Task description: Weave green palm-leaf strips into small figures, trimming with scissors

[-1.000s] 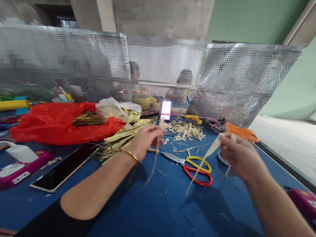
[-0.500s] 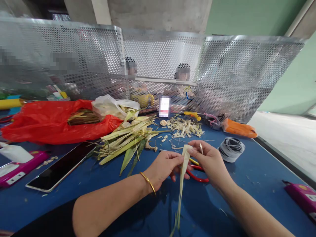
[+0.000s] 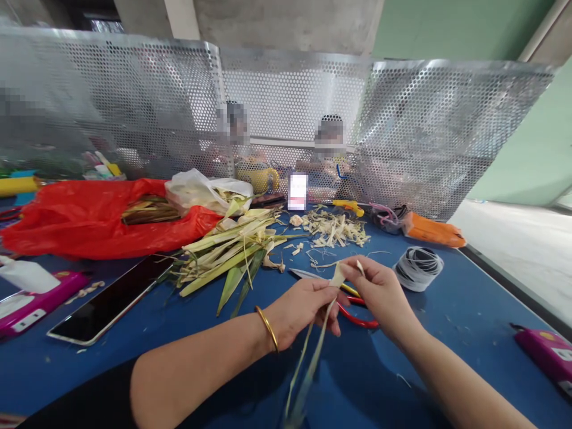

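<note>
While the left hand [image 3: 300, 307] and right hand [image 3: 379, 291] both grip the strip [image 3: 338, 276] over the scissors [image 3: 357, 322], work is judged partway, trimmings [image 3: 339, 230] lying beyond the scissors, leaves [image 3: 230, 247] to their left seemingly unworked and the strip apparently unfinished

"How's the light?"
"Fairly bright; the upright phone [image 3: 298, 190] glares white and shadows darken the counter [image 3: 465, 351]."
"Sharp?"
"Mostly; the dangling strips [image 3: 322, 338] blur at their lower ends, and the frame's edges look stretched."
</note>
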### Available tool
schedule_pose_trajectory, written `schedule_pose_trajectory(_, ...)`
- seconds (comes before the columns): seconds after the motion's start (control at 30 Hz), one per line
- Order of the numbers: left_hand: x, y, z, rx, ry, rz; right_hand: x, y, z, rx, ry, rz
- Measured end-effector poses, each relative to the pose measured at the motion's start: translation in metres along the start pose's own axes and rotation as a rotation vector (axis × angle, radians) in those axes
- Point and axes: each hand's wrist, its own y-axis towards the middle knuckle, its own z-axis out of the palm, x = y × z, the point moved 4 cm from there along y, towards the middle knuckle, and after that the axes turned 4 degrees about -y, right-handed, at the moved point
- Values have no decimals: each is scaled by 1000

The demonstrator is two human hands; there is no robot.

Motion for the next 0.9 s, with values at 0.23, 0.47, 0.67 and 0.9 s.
schedule_pose_trajectory(0.23, -8, 2, -5, -147, -123, 114, 27, -22, -1, 176, 422, 188)
schedule_pose_trajectory(0.47, 1, 1, 8, -37, -176, 91, 12, -26, 13, 22, 73, 14)
schedule_pose_trajectory(0.67, 6, -4, 15, 33, -88, 65, -3, -25, 26, 235, 121, 268)
schedule_pose_trajectory(0.9, 12, -3, 12, -12, -67, -11, 3, -21, 24, 203, 258, 254)
